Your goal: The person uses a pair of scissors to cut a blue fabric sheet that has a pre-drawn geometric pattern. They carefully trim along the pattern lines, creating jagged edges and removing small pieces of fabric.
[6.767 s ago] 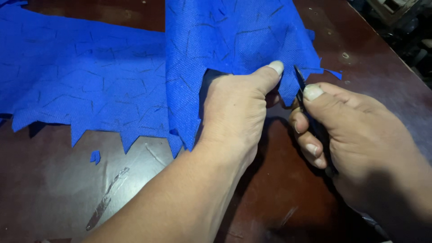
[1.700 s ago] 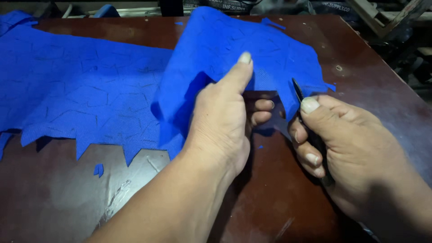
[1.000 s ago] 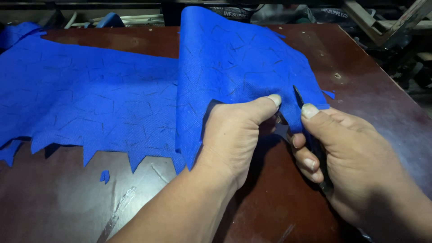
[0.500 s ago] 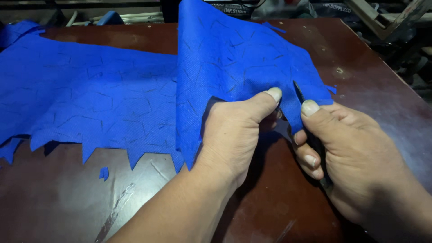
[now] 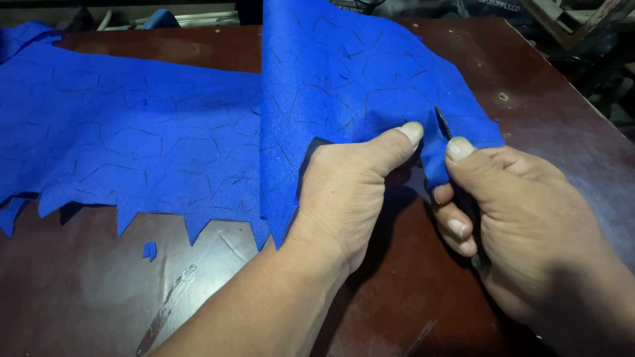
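Note:
A large blue fabric sheet [image 5: 145, 145], marked with dark drawn outlines and jagged along its near edge, lies on a dark brown table [image 5: 397, 304]. My left hand [image 5: 344, 192] pinches a raised fold of the fabric near its lower edge, thumb on top. My right hand [image 5: 516, 225] grips dark scissors [image 5: 442, 122], whose thin blade tip pokes up into the fabric edge just right of my left thumb. Most of the scissors are hidden inside my fist.
A small blue fabric scrap [image 5: 150, 250] lies on the table below the jagged edge. Pale scratches [image 5: 165, 311] mark the tabletop at the lower left. Clutter and a wooden frame [image 5: 582, 26] sit beyond the table's far right corner.
The fabric fold is lifted higher and drawn nearer to me. My left thumb has slid toward the blade, and the scissors have advanced slightly into the fabric edge.

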